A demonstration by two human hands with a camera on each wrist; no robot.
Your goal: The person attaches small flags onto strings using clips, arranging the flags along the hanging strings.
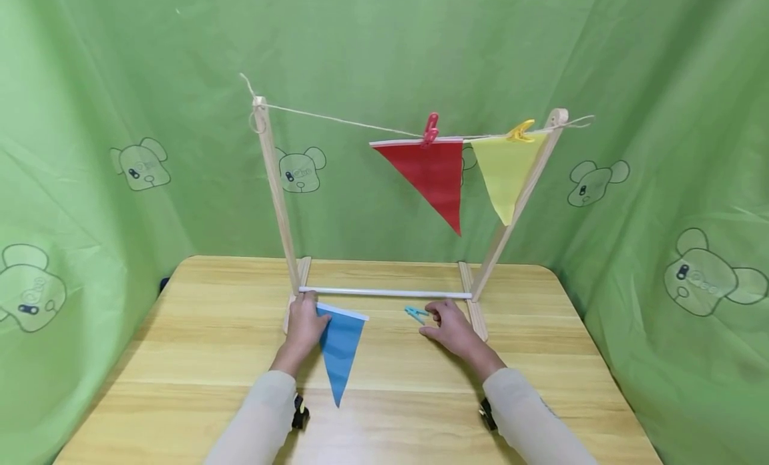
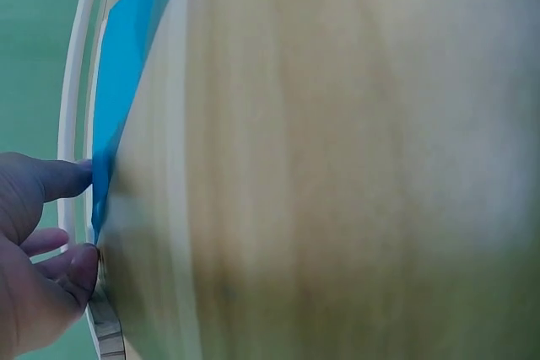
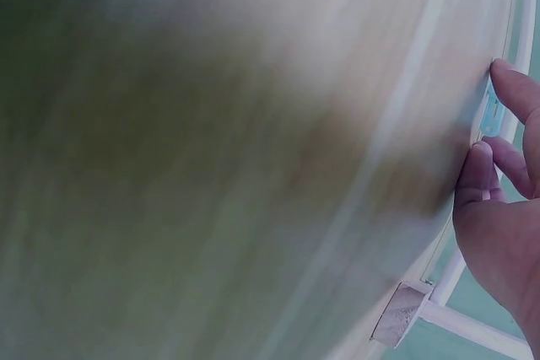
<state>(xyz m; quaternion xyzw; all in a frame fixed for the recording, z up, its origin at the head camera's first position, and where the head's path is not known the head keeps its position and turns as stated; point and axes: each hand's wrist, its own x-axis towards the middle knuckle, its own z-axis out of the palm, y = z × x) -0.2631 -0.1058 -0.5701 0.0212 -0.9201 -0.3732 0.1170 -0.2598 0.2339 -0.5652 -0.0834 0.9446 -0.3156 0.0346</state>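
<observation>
On the table lies a blue triangular pennant (image 1: 342, 348) with a white top edge, its point toward the person. My left hand (image 1: 305, 323) is at its upper left corner. The thumb lies over the blue cloth, with the fingers spread apart beyond the corner; in the left wrist view the pennant (image 2: 122, 82) rises beside thumb and fingers. Farther right, a light-blue clothespin (image 1: 414, 313) rests on the wood. Around it my right hand (image 1: 450, 328) holds thumb and fingers apart, and the right wrist view has the clothespin (image 3: 492, 115) between them without a clear pinch.
Behind the hands stands a wooden frame (image 1: 278, 191) with a white crossbar (image 1: 384, 292) low down. From its string (image 1: 342, 121) hang a red pennant (image 1: 435, 171) under a red clothespin (image 1: 430, 130) and a yellow pennant (image 1: 507, 171) under a yellow clothespin (image 1: 520, 131). Green curtain surrounds the table.
</observation>
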